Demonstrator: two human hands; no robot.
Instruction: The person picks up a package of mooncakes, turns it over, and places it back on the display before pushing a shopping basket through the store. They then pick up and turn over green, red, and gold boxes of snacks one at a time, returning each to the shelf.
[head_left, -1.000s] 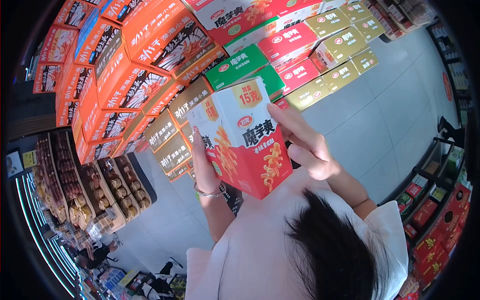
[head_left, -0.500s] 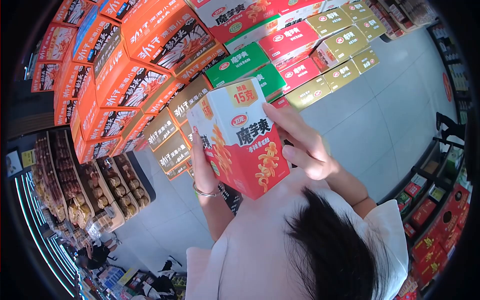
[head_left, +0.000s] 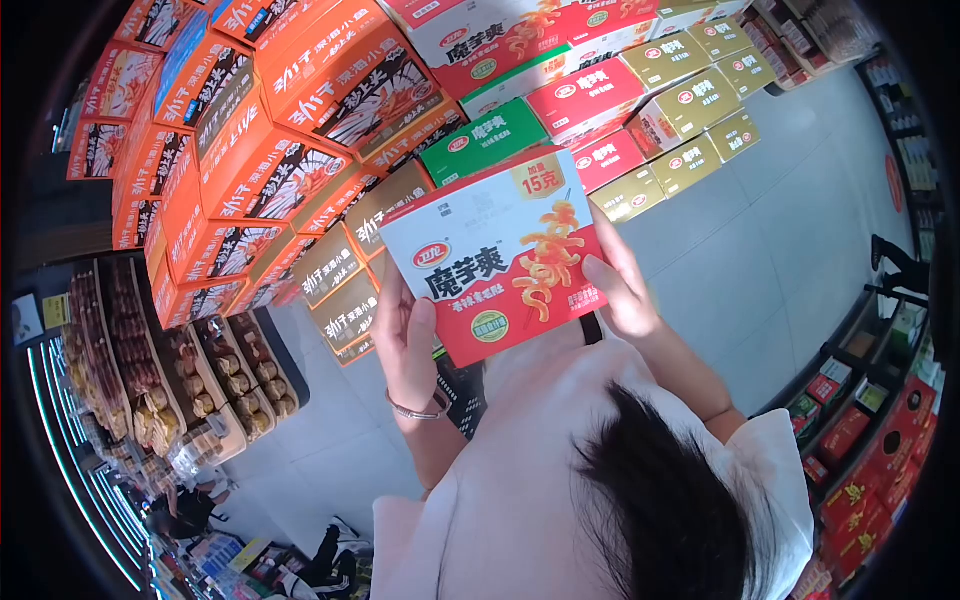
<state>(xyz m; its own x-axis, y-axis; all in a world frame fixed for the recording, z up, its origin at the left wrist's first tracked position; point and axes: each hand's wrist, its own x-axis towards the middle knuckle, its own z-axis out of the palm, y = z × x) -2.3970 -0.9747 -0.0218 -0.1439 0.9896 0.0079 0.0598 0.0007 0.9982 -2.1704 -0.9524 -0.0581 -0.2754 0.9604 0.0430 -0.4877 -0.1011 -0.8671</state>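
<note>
A red and white snack box (head_left: pixel 490 260) is held up in front of my chest, its broad printed face turned toward me. My left hand (head_left: pixel 405 345) grips its left side, thumb on the front face and the other fingers hidden behind. On the right edge, my right hand (head_left: pixel 622 285) holds the box with the thumb in front and fingers along the side. A bracelet (head_left: pixel 418 411) circles my left wrist. Just beyond the box stand stacked green snack boxes (head_left: pixel 485 140) and red ones (head_left: pixel 583 97).
Orange boxes (head_left: pixel 270 165) are piled at upper left, with gold boxes (head_left: pixel 690 105) at upper right. Shelves of packaged food (head_left: pixel 160 390) stand at left. Red packages (head_left: pixel 880 470) line a shelf at right. Tiled floor (head_left: pixel 770 250) lies between. A person (head_left: pixel 185 510) is at lower left.
The box has turned from a corner-on view to show its broad face. My right hand has shifted down along its right edge, and my left thumb now lies on the front.
</note>
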